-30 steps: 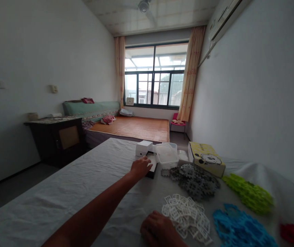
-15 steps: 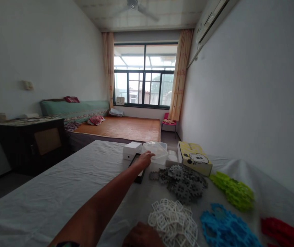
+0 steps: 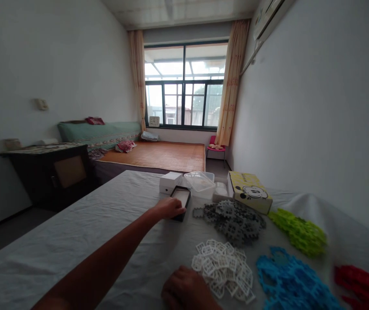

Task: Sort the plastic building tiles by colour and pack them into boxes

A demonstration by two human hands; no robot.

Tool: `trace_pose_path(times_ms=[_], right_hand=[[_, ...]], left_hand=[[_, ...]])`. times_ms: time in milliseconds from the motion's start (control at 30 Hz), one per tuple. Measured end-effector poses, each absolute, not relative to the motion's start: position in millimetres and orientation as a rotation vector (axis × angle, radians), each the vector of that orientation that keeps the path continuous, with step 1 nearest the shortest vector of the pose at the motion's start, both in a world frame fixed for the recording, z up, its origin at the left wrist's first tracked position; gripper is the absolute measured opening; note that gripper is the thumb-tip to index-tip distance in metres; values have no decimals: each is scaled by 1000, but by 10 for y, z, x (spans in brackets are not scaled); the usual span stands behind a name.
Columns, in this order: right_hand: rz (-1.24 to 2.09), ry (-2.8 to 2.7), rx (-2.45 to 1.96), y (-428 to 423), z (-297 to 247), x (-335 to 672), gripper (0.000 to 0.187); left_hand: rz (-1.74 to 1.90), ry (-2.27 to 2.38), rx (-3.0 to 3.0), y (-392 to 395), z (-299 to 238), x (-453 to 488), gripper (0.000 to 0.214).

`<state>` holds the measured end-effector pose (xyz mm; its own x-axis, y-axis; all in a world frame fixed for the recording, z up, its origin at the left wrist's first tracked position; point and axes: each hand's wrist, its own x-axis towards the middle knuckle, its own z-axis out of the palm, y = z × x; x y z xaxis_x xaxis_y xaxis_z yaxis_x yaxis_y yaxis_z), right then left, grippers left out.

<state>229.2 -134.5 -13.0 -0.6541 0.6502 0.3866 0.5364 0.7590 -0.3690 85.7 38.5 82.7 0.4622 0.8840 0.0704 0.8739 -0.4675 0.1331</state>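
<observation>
On the pale cloth (image 3: 90,211), an open black box (image 3: 188,199) lies just beside the white box (image 3: 170,183), left of the gray pieces (image 3: 234,219). Left hand (image 3: 170,208): fingers curled at the black box's near-left edge — grip cannot be confirmed. Right hand (image 3: 184,286): fingers bent, beside the white pieces (image 3: 224,267) — whether it holds anything is unclear.

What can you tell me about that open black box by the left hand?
The black box is a shallow oblong with dark, thin walls and a pale inside, perhaps card, though the material is unclear. It lies open side up on the pale cloth, its long sides running away from the person and slanting rightward. The left hand covers part of its near left side; whether the fingers grip it is unclear. Beyond it stand a white box and a clear container.
</observation>
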Motion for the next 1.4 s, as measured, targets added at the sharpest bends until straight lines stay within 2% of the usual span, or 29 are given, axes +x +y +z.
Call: trace_pose_path(times_ms=[100, 267, 467, 633, 700, 800, 933, 1067, 1200, 1400], right_hand=[[336, -2429, -880, -1390, -56, 2306, 4], [503, -2299, -885, -1452, 71, 2357, 12], [649, -1648, -1138, -1326, 109, 2539, 31], [806, -1570, -978, -1240, 148, 2695, 66], [867, -1606, -957, -1241, 193, 2736, 65], [865, -1621, -979, -1246, 230, 2752, 53], [622, -1623, -1053, -1230, 174, 2706, 50], [110, -1730, -1152, -1159, 169, 2754, 58], [-351, -2028, -1176, -1097, 311, 2846, 53], [-510, -2023, -1166, -1133, 448, 2804, 48]], left_hand=[[102, 1481, 2730, 101, 829, 663, 19], [113, 1443, 2854, -335, 846, 466, 13], [328, 1262, 3180, -889, 705, 375, 14], [479, 892, 3464, -1166, 665, 541, 20], [518, 784, 3507, -1199, 646, 609, 22], [550, 760, 3503, -1197, 594, 662, 21], [539, 795, 3466, -1182, 523, 678, 21], [517, 896, 3434, -1142, 421, 606, 25], [282, 1207, 3303, -1000, 312, 360, 25], [223, 1706, 2902, -819, 356, 80, 19]])
